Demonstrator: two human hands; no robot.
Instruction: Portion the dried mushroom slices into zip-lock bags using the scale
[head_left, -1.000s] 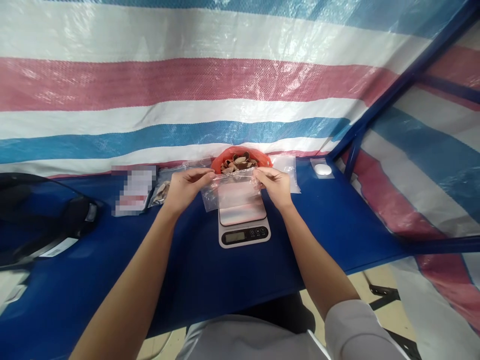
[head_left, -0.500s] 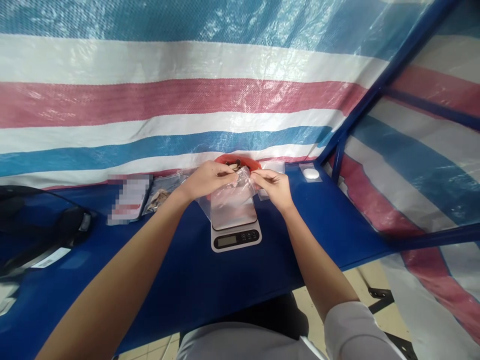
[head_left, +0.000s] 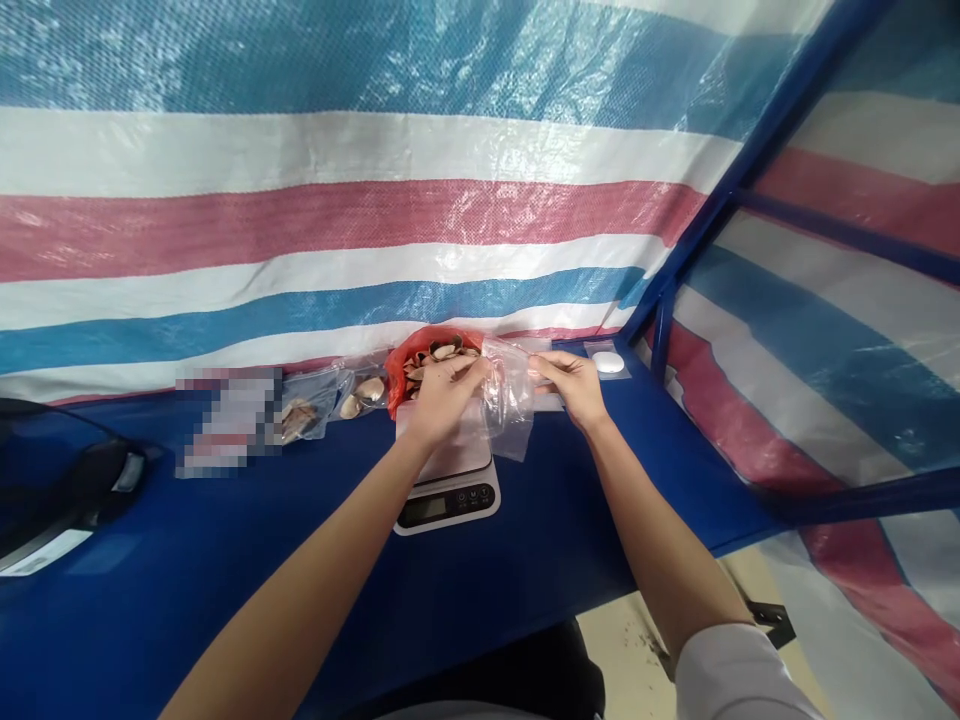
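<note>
A clear plastic bag hangs between my hands, its top edge pinched on both sides. My left hand has thumb and fingers closed on the bag's left side, above the digital scale. Closed on the upper right corner is my right hand. The bag looks see-through, with nothing made out inside. Behind my left hand lies a red bag, open and full of brown and pale dried pieces. The scale's plate is partly covered by my left hand and wrist.
Left of the red bag are clear bags with pale pieces and brown pieces, then a blurred-out flat item. A black headset-like object lies far left. A white round item sits right. Striped sheeting closes the back.
The plastic bag has moved right, off the middle of the scale plate, and hangs down more fully. My left hand has shifted, showing more of the red bag's contents. The view has shifted too.
</note>
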